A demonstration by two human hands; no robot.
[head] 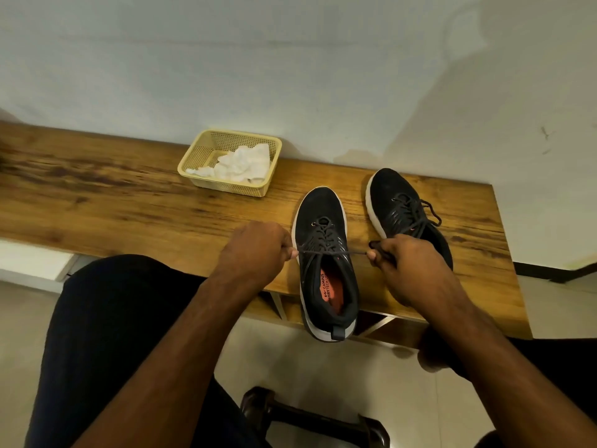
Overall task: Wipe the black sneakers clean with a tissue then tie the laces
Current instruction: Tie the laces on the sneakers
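Hands (258,245) (408,260) fisted, pulling lace (332,252) taut (sideways), near sneaker (323,215)

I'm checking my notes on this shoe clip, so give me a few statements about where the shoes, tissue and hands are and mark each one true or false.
1. Both hands pull the lace ends of the near sneaker apart, left hand on one side, right hand on the other. True.
2. The tissue lies on the near sneaker's toe. False: it lies in the yellow basket.
3. The far sneaker already has a bow. True.
4. The near sneaker sits wholly on the wooden bench. False: its heel overhangs the front edge.
5. The basket stands between the two sneakers. False: it stands left of both, near the wall.
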